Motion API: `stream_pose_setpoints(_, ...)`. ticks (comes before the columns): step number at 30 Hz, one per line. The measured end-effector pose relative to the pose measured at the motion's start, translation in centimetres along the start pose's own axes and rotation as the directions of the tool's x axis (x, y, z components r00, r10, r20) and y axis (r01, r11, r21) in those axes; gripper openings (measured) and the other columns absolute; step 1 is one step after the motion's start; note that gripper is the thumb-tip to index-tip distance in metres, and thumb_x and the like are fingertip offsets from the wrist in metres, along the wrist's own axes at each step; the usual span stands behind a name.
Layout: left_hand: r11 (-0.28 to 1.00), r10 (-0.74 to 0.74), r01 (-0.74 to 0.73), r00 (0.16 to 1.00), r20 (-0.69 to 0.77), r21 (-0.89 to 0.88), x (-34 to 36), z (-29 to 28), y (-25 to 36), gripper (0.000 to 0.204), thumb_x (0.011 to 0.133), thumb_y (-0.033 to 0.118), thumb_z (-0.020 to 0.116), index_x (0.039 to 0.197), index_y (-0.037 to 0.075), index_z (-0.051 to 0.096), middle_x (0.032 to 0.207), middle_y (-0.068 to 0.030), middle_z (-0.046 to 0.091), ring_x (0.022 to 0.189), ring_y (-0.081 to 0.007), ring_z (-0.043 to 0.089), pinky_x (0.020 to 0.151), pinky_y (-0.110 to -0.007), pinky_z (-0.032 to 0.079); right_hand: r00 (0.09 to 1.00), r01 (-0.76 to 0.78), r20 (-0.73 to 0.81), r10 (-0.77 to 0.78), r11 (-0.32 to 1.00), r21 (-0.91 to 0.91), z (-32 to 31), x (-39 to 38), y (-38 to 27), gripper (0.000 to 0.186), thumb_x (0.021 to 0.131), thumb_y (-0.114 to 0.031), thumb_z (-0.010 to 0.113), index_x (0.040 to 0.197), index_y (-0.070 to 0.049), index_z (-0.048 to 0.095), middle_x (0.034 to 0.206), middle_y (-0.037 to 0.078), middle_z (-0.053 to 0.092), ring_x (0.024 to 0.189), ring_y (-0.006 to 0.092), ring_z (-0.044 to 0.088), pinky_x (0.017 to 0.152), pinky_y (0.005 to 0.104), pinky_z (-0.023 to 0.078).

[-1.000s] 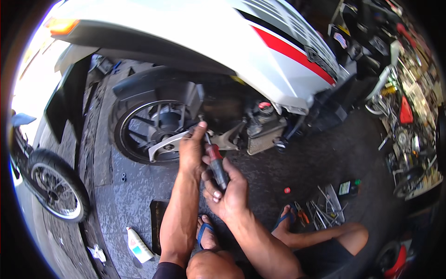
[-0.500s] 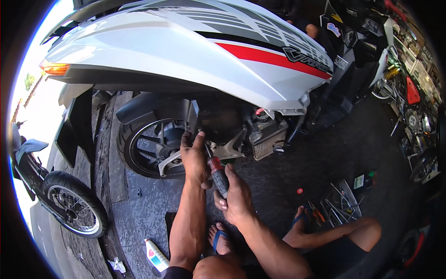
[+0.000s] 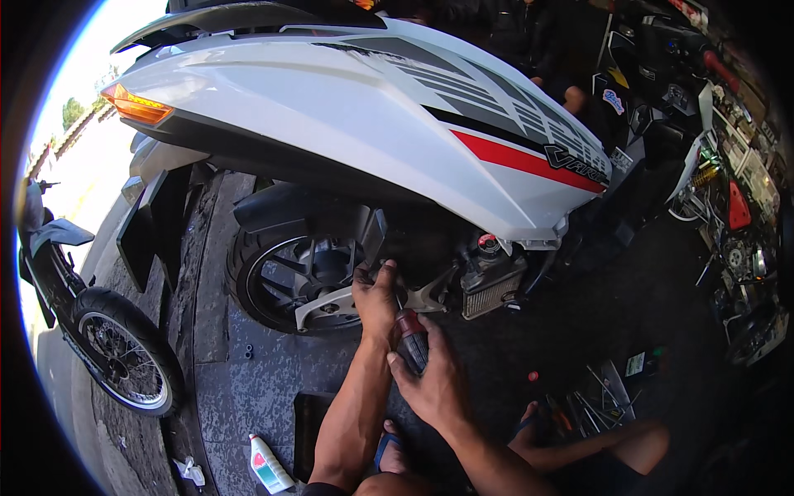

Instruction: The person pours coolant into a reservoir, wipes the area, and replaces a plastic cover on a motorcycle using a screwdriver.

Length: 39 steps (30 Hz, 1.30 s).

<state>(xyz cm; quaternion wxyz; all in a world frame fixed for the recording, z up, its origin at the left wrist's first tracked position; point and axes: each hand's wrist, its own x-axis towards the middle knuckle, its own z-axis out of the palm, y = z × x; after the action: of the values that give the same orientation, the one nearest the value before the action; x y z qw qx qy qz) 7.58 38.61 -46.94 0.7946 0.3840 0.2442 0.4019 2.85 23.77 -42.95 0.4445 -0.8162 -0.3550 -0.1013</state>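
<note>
A white scooter point(image 3: 331, 124) with grey stripes and a red band fills the upper middle. Below its body are the rear wheel point(image 3: 248, 277), a pale swingarm point(image 3: 318, 310) and a finned radiator point(image 3: 494, 293). My right hand point(image 3: 437, 380) is closed around a screwdriver point(image 3: 413, 345) with a red and dark grey handle, its shaft pointing up toward the scooter's underside. My left hand point(image 3: 377, 307) is closed at the shaft's far end, by the swingarm, fingertips pinched. Whatever they hold there, and the screwdriver's tip, are hidden.
A white bottle point(image 3: 270, 465) lies at the lower left, near a dark object point(image 3: 311, 426). Loose tools point(image 3: 608, 397) and a red cap point(image 3: 533, 376) lie on the right. Another motorbike's wheel point(image 3: 128, 351) stands at far left. Parts point(image 3: 744, 240) crowd the right wall.
The view has shifted, so the scooter and both hands appear farther right and lower. My grip on the screwdriver and my left hand's place by the swingarm look much the same.
</note>
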Motion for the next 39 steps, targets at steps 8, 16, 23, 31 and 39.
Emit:
stream_pose_setpoints(8, 0.999, 0.03, -0.028, 0.998, 0.063, -0.027, 1.1, -1.2, -0.8, 0.013, 0.091, 0.008, 0.069, 0.098, 0.008, 0.058, 0.068, -0.001, 0.059, 0.05, -0.0114, 0.054, 0.046, -0.026, 0.043, 0.612, -0.603, 0.696, 0.374, -0.349, 0.718, 1.2, 0.9, -0.5, 0.034, 0.101, -0.024, 0.057, 0.131, -0.007, 0.058, 0.086, 0.007, 0.064, 0.046, 0.0057, 0.044, 0.041, 0.0191, 0.03)
stream_pose_setpoints(16, 1.0, -0.018, 0.018, 1.0, 0.02, 0.001, 1.0, -1.3, 0.1, 0.012, 0.091, 0.009, 0.069, 0.098, 0.008, 0.06, 0.066, 0.0, 0.058, 0.05, -0.0112, 0.053, 0.047, -0.025, 0.041, 0.906, -0.411, 0.263, 0.333, 0.841, 0.351, 0.7, 1.9, -1.0, 0.056, 0.085, -0.014, 0.075, 0.135, 0.001, 0.056, 0.113, 0.016, 0.07, 0.106, 0.0239, 0.066, 0.096, 0.0362, 0.05)
stream_pose_setpoints(23, 0.997, 0.018, -0.015, 0.999, 0.044, -0.077, 1.7, -2.2, -2.3, 0.015, 0.092, 0.01, 0.067, 0.102, 0.01, 0.056, 0.066, 0.0004, 0.056, 0.047, -0.0098, 0.049, 0.041, -0.025, 0.037, 0.853, -0.515, 0.32, 0.411, 0.573, 0.637, 2.3, 1.6, 1.4, 0.052, 0.082, -0.006, 0.075, 0.131, 0.002, 0.06, 0.103, 0.008, 0.069, 0.079, 0.0116, 0.065, 0.062, 0.0246, 0.051)
stream_pose_setpoints(31, 0.982, 0.077, -0.076, 0.997, 0.0, 0.172, -0.8, -1.2, -1.7, 0.038, 0.092, 0.008, 0.07, 0.126, 0.006, 0.052, 0.084, -0.0026, 0.063, 0.063, -0.0106, 0.054, 0.055, -0.026, 0.043, 0.706, -0.706, 0.648, 0.286, 0.204, 0.678, 0.6, 1.5, 5.1, 0.039, 0.09, -0.016, 0.071, 0.127, -0.004, 0.063, 0.091, 0.004, 0.068, 0.059, 0.0076, 0.057, 0.044, 0.0225, 0.038)
stream_pose_setpoints(39, 0.822, 0.196, -0.216, 0.976, 0.094, 0.527, -2.7, -9.6, -6.3, 0.021, 0.095, 0.013, 0.063, 0.105, -0.004, 0.068, 0.079, -0.0079, 0.068, 0.068, -0.0157, 0.062, 0.062, -0.031, 0.048, 0.69, 0.136, 0.686, -0.231, 0.972, 0.19, -8.6, -1.6, 24.5, 0.053, 0.084, -0.025, 0.073, 0.13, -0.001, 0.061, 0.11, 0.015, 0.071, 0.09, 0.0224, 0.068, 0.079, 0.0386, 0.055)
